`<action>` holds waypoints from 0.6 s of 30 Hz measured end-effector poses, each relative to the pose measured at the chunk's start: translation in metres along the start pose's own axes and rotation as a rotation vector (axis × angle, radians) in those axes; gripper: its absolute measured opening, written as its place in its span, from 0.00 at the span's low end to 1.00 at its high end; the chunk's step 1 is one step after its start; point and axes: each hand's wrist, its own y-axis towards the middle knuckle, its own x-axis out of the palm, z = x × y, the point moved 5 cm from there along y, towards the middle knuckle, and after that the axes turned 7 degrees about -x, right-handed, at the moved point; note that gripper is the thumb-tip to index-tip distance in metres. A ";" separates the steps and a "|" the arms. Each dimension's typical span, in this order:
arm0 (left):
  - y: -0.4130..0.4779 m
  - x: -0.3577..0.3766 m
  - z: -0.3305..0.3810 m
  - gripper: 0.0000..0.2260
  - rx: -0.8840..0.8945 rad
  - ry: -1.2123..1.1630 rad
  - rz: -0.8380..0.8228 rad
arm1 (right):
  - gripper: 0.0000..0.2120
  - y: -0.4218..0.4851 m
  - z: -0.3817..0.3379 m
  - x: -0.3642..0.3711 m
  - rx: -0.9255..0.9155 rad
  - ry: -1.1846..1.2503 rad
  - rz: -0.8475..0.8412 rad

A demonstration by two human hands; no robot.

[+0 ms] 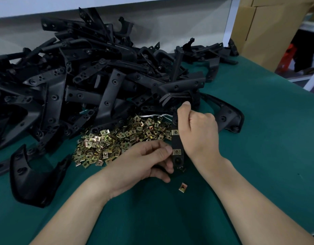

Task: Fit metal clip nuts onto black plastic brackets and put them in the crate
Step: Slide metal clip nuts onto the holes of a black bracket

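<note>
On the table (pixel 276 138), far left: heap of black brackets (pixel 92 73), tangled and piled high; one curved bracket (pixel 34 181) lying apart near the front edge.
Pile of clip nuts (pixel 117 144): brass-coloured, just in front of the heap.
Left hand (pixel 143 163): grip pinching the lower end of the held bracket (pixel 177 142), thumb beside the lower nut (pixel 176 152).
Bracket in hand: upright between both hands, two nuts already fitted — the upper nut (pixel 175 132) just beside the other hand.
Right hand (pixel 198 131): grip curled round the upper part, thumb up.
Loose clip nut (pixel 183 187): on the green cloth, just below the bracket.
Far right: cardboard box (pixel 269 29).
</note>
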 end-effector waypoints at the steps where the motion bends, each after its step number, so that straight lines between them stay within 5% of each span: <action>1: 0.000 0.000 0.000 0.07 0.010 0.006 0.003 | 0.28 0.000 0.000 0.000 -0.002 -0.014 -0.001; 8: -0.001 0.003 0.001 0.07 0.104 0.164 0.075 | 0.28 -0.003 -0.002 0.001 -0.022 -0.066 -0.001; 18: -0.015 -0.005 0.015 0.05 0.410 0.305 0.486 | 0.16 -0.016 -0.013 -0.013 -0.087 0.048 0.009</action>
